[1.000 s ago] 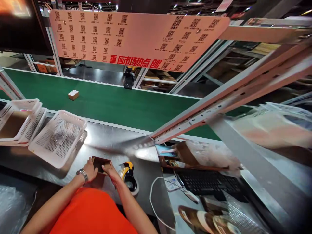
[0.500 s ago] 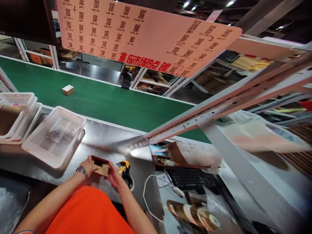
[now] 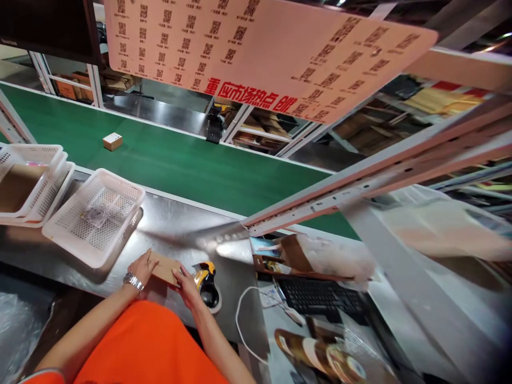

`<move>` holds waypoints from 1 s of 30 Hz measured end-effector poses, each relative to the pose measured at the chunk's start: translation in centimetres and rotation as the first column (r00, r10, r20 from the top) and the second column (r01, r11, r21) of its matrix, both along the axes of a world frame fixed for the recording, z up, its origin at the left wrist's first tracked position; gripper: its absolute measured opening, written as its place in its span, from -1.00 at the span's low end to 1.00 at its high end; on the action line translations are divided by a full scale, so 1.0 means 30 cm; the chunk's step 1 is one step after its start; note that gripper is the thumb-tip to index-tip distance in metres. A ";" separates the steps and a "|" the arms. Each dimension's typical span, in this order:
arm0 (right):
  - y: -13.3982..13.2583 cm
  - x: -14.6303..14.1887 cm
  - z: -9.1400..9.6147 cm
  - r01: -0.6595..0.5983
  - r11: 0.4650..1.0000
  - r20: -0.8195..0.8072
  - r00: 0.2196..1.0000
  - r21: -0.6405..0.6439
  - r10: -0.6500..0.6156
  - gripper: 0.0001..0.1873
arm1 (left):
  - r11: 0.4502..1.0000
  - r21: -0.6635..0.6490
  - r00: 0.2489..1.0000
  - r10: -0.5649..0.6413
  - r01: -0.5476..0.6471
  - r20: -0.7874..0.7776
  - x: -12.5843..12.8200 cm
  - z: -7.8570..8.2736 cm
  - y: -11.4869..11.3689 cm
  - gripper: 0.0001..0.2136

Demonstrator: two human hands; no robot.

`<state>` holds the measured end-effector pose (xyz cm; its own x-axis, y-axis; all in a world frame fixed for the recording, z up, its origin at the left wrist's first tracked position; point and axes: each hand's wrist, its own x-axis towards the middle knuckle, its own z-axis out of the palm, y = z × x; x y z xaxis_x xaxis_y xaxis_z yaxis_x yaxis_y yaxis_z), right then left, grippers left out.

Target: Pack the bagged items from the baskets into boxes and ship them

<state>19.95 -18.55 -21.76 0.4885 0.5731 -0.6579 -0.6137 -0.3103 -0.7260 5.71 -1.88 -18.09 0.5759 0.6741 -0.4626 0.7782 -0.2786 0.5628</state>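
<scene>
A small brown cardboard box [image 3: 165, 268] is held between my two hands just above the metal table, its upper face flat and closed over. My left hand [image 3: 142, 268], with a watch at the wrist, grips the box's left end. At the right end, the fingers of my right hand [image 3: 184, 282] press on its edge and top. Just right of that hand lies a yellow and black tape dispenser [image 3: 207, 285]. The box's underside is hidden.
A white perforated basket [image 3: 96, 218] with a small clear packet stands left, beside stacked baskets [image 3: 34, 186]. Beyond runs a green conveyor [image 3: 192, 165] carrying a small box [image 3: 112, 141]. Right are a keyboard [image 3: 320, 298], a white cable [image 3: 240, 314] and tape rolls [image 3: 316, 352].
The box's open top, which showed its dark inside, is now covered by its flap. Both hands still hold it. The whole view has shifted slightly.
</scene>
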 end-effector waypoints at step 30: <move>-0.261 0.138 0.114 0.238 0.969 0.541 0.825 -0.068 -0.164 -0.06 | 0.966 0.002 0.940 -0.252 0.258 0.232 0.040 -0.120 -0.009 -0.50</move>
